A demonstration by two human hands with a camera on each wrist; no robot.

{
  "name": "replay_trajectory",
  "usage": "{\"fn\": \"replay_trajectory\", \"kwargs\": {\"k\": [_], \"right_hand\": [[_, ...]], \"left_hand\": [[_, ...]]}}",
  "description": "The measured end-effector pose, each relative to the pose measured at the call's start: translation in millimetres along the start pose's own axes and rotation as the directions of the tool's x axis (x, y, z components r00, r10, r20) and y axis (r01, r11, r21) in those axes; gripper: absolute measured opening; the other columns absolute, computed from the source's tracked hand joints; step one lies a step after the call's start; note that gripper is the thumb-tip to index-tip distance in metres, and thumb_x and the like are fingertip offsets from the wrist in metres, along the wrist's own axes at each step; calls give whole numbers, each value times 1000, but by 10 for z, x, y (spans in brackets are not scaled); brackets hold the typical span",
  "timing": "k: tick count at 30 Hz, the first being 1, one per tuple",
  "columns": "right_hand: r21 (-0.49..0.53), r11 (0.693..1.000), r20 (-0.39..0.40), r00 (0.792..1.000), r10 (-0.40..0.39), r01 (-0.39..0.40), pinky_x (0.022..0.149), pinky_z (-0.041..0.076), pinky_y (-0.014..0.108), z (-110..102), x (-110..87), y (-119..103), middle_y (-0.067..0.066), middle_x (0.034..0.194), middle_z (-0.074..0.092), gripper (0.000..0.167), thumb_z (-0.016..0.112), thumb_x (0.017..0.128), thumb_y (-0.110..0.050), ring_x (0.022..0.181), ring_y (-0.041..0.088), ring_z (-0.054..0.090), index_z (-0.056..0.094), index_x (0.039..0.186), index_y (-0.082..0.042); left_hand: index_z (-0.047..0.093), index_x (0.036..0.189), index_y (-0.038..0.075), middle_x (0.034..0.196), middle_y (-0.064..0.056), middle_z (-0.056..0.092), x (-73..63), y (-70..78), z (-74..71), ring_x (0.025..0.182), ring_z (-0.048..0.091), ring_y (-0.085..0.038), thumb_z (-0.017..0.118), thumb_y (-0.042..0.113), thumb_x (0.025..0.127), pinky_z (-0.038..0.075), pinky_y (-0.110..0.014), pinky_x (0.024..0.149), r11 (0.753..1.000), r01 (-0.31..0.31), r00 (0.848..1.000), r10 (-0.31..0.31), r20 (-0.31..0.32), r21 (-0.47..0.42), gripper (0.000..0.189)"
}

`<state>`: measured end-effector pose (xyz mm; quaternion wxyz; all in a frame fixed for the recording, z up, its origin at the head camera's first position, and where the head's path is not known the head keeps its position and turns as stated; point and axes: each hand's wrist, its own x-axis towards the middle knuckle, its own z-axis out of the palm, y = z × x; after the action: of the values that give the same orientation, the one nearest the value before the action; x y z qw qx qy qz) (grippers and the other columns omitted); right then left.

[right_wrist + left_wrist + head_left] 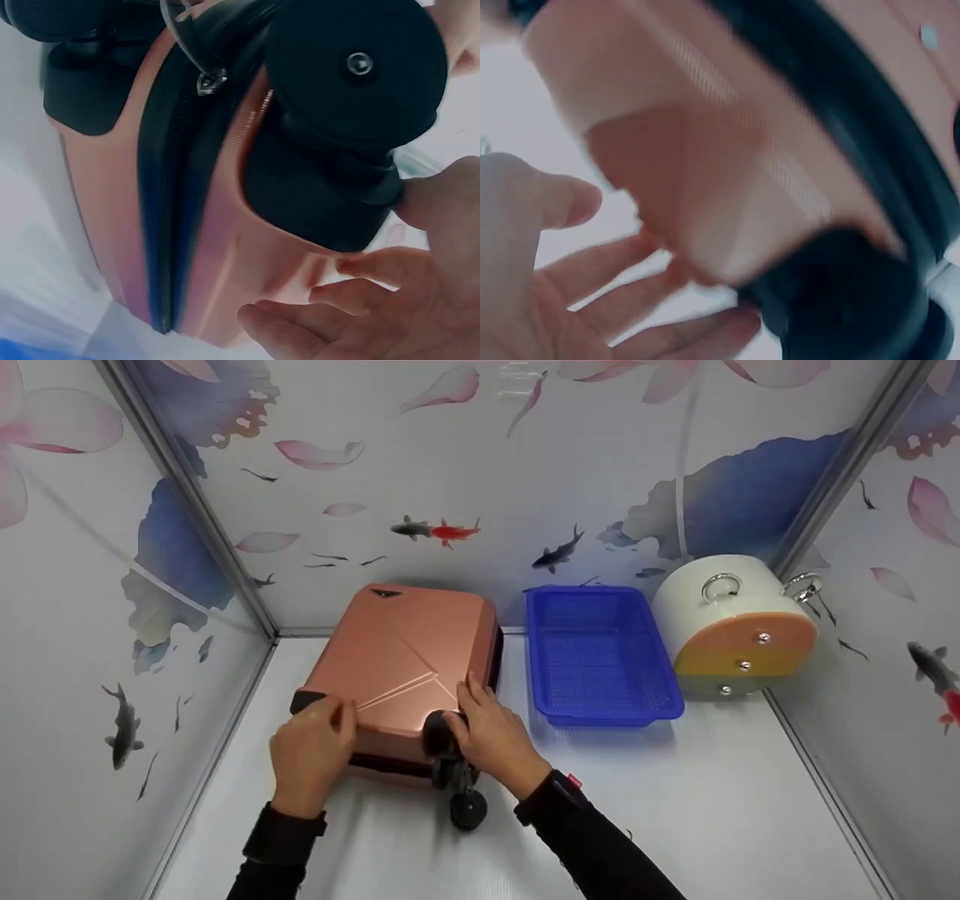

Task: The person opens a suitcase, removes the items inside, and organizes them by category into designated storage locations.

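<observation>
A rose-gold hard-shell suitcase [405, 660] lies with its patterned face up and its wheel end toward me. My left hand [311, 746] is at its near left corner; the left wrist view shows the fingers [622, 281] loosely extended along the shell edge, with the thumb apart. On the near right corner is my right hand [499, 735], its thumb beside the black wheel housing [322, 195] and its fingers [292, 330] on the shell's face. A black caster wheel [469, 808] hangs below that corner. Along the suitcase's side runs a dark zipper [169, 202].
To the right of the suitcase stands a blue plastic basket [551, 709]. Beyond it, a white drum-shaped box [686, 592] with striped drawers and ring handles sits in the far right corner. Printed panels [465, 472] enclose the white table [697, 810] at the back and sides.
</observation>
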<state>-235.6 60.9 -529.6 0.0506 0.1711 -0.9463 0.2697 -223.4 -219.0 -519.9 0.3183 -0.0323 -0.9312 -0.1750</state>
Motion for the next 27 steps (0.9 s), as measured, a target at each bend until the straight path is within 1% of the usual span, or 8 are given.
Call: {"fn": "replay_trajectory", "kwargs": {"k": [3, 5, 7, 10, 16, 18, 23, 27], "right_hand": [[-12, 999, -4, 999, -41, 40, 109, 57, 66, -37, -85, -27, 21, 176, 40, 64, 58, 115, -46, 146, 49, 61, 50, 166, -9], [-20, 997, -21, 997, -71, 71, 106, 59, 61, -19, -129, -38, 22, 174, 43, 62, 61, 114, -44, 140, 46, 66, 52, 165, -9], [-30, 995, -36, 994, -98, 97, 103, 61, 59, 3, -149, -31, 23, 173, 45, 59, 63, 113, -39, 134, 45, 70, 54, 164, -9], [-32, 993, -46, 993, -113, 111, 102, 61, 58, 15, -143, 2, 24, 171, 47, 57, 64, 113, -35, 133, 45, 71, 55, 162, -7], [27, 998, -53, 997, -54, 56, 101, 61, 60, -57, -40, 132, 21, 172, 47, 55, 67, 111, -25, 128, 48, 72, 55, 162, -7], [50, 998, -57, 998, -37, 40, 103, 60, 60, -78, 2, 187, 20, 172, 46, 55, 68, 110, -22, 129, 48, 72, 55, 162, -7], [104, 993, -85, 995, -45, 54, 116, 54, 55, -65, 60, 315, 19, 171, 48, 56, 69, 110, -22, 142, 43, 65, 55, 162, -7], [165, 984, -124, 991, -53, 73, 122, 50, 51, -6, 3, 396, 14, 169, 52, 54, 68, 111, -29, 149, 36, 60, 57, 161, -9]], "left_hand": [[81, 124, -1, 119, -25, 81, 108, -225, -52, 105, 78, -47, 69, 27, 107, 63, -63, 83, 993, 78, 997, -80, -19, -84, 35], [74, 139, -1, 141, -29, 73, 136, -377, 1, 129, 70, -52, 64, 30, 111, 58, -68, 102, 980, 153, 988, -147, 54, -129, 44], [64, 152, -1, 157, -31, 61, 112, -471, 79, 143, 60, -54, 58, 34, 113, 50, -70, 114, 963, 225, 968, -202, 150, -150, 53], [56, 160, 0, 165, -31, 52, 34, -503, 171, 147, 56, -55, 55, 39, 114, 48, -71, 117, 937, 299, 937, -252, 243, -179, 60], [51, 162, 0, 166, -31, 51, -22, -398, 198, 139, 62, -56, 54, 47, 113, 53, -70, 111, 951, 263, 940, -213, 268, -165, 68], [47, 165, -1, 169, -31, 47, -34, -363, 199, 138, 62, -57, 52, 52, 114, 53, -70, 111, 957, 250, 932, -197, 303, -150, 74], [34, 172, 1, 177, -28, 34, -77, -356, 208, 152, 49, -57, 53, 70, 108, 35, -70, 128, 961, 251, 907, -192, 374, -117, 96], [28, 174, 3, 181, -26, 28, -119, -390, 200, 159, 40, -56, 56, 76, 104, 27, -71, 132, 958, 267, 895, -206, 395, -106, 105]]}}
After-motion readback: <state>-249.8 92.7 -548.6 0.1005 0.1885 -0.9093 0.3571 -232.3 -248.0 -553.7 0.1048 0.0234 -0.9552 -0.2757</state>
